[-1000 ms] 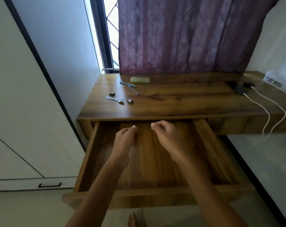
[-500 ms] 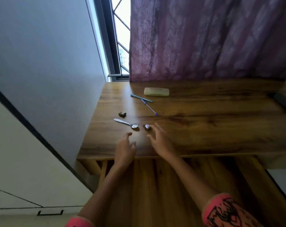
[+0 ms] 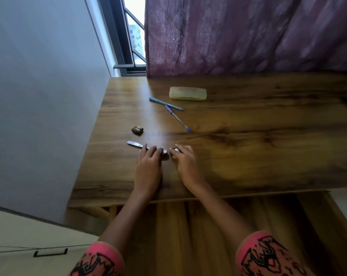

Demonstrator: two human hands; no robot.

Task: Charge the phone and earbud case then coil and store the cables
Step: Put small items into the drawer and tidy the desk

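Hands (image 3: 148, 168) on spoon (image 3: 135, 144), desk (image 3: 248, 146).

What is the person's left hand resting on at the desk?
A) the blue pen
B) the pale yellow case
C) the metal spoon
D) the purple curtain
C: the left hand lies over the metal spoon, whose handle sticks out to the left of the fingers, while the blue pen and pale yellow case lie untouched farther back on the desk.
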